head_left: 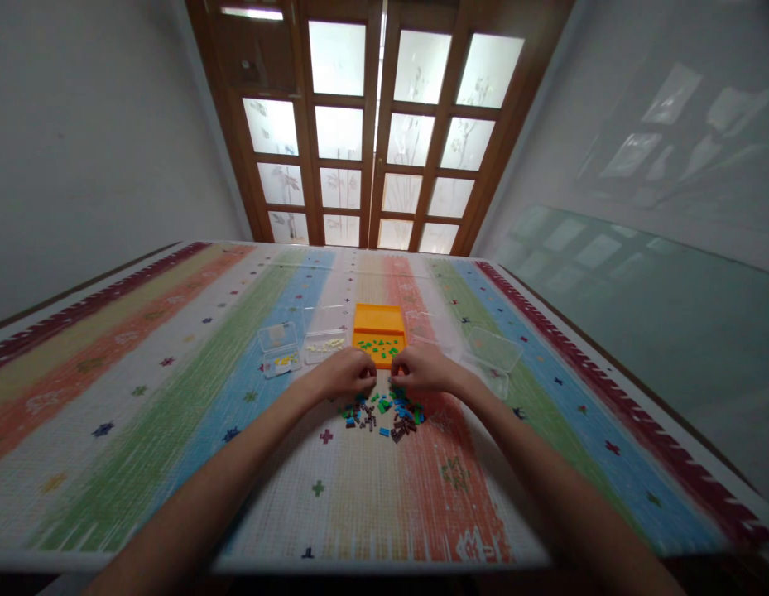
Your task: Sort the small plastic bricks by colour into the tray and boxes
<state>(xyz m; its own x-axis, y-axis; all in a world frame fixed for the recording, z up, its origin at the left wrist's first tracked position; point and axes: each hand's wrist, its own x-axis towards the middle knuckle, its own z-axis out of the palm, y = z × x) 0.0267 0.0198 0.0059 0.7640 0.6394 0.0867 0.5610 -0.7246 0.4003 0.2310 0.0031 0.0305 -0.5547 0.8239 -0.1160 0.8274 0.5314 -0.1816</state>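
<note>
Both of my hands are over the near edge of an open orange box (380, 319), which has several small green bricks (377, 346) lying in its near half. My left hand (352, 372) is closed with its fingertips pinched together. Opposite it, a short gap away, my right hand (418, 368) has its fingers curled in a pinch too. Whatever the fingertips hold, if anything, is too small to make out. Just below the hands lies a loose pile of tiny brown bricks (404, 427), blue bricks (384, 431) and green bricks (384, 406).
Left of the orange box stand a clear case with yellow pieces (282, 362) and another with cream pieces (325, 346). To the right is an open clear case (494, 348), partly behind my right arm. A striped cloth (173, 397) covers the table; glass-paned doors (372, 124) stand beyond.
</note>
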